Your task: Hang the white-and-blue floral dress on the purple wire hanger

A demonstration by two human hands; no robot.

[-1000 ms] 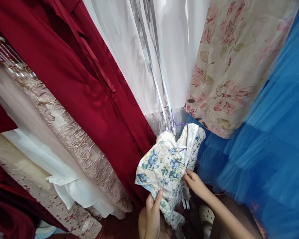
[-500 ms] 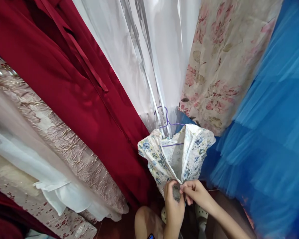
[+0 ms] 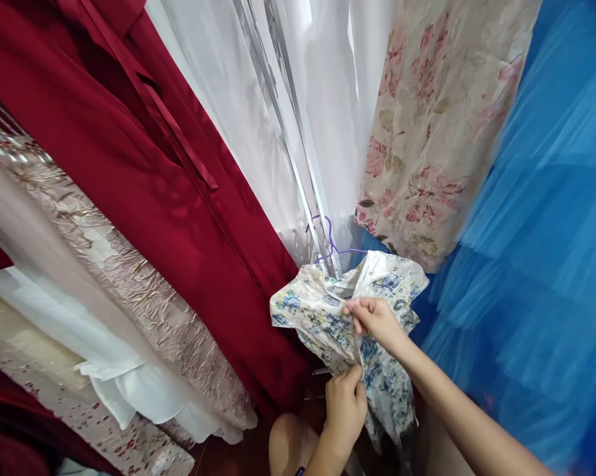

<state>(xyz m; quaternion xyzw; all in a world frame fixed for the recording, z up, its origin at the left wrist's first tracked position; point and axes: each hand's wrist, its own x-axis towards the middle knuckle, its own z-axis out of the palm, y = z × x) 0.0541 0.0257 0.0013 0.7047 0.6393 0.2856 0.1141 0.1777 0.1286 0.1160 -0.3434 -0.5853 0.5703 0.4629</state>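
Observation:
A white dress with blue flowers (image 3: 315, 324) hangs on a thin purple hanger (image 3: 332, 241), its neck opening towards the top. My right hand (image 3: 374, 320) pinches the dress's zipper (image 3: 356, 340) just below the neckline; the small pull is hidden by the fingers. Lower down, my left hand (image 3: 345, 400) is closed on the fabric at the same seam. Between the two hands the seam runs as a nearly straight line, and above the right hand a short gap shows the inside of the dress.
Behind the hanger stand narrow metal poles (image 3: 302, 145) in front of a white cloth (image 3: 328, 79). A dark red gown (image 3: 179, 218) hangs at left, beside a textured pink one (image 3: 144, 277). To the right are a beige floral cloth (image 3: 427, 132) and blue tulle (image 3: 526, 264).
My right hand has moved up along the zipper from the lower end of the opening to near the neckline. The back opening has closed beneath it. My left hand has shifted slightly lower.

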